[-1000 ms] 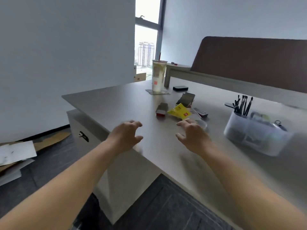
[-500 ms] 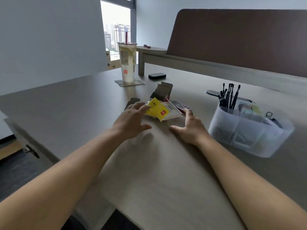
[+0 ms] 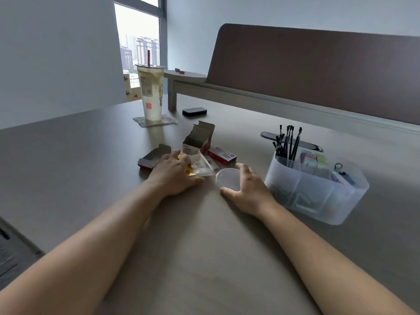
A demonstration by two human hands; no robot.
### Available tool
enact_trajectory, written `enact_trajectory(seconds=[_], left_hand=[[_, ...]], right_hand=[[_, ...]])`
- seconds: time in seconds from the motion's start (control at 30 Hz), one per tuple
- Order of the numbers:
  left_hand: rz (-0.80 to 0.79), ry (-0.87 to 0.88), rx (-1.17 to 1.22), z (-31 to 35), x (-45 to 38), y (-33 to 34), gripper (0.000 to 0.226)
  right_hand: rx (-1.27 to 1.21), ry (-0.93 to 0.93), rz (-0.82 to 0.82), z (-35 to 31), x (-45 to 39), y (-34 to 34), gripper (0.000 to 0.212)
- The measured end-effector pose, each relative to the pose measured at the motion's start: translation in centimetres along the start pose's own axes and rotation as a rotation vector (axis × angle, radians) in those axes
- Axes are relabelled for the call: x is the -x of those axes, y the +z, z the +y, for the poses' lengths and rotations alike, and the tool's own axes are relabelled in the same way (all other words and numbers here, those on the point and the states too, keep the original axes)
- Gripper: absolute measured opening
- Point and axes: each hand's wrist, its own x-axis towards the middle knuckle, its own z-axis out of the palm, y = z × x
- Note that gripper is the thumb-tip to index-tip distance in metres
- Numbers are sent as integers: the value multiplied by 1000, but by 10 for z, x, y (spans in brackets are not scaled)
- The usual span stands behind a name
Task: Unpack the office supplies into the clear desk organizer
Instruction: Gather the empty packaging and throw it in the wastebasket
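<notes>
Two bare forearms, left hand (image 3: 173,172) and right hand (image 3: 248,189) ungloved, sleeveless.

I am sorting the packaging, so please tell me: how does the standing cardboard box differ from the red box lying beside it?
The standing box is upright with its top flaps open; the red box lies flat and looks closed. The standing box is mostly white and grey with a red side; the red box is red with a white label. Both rest on the desk behind the hands.
</notes>
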Motion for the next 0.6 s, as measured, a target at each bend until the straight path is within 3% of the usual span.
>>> enact_trajectory(seconds=[0.23,0.43,0.6], left_hand=[[-58,-69,-22,-2,-3,0,70],[-103,-23,34,-6,1,-1,62],[-23,42,-43,-12,13,0,58]], right_hand=[[-16,-8,14,1,-2,2,76],[-29,-18,27,2,-3,3,75],[-29,-26,35,1,0,3,73]])
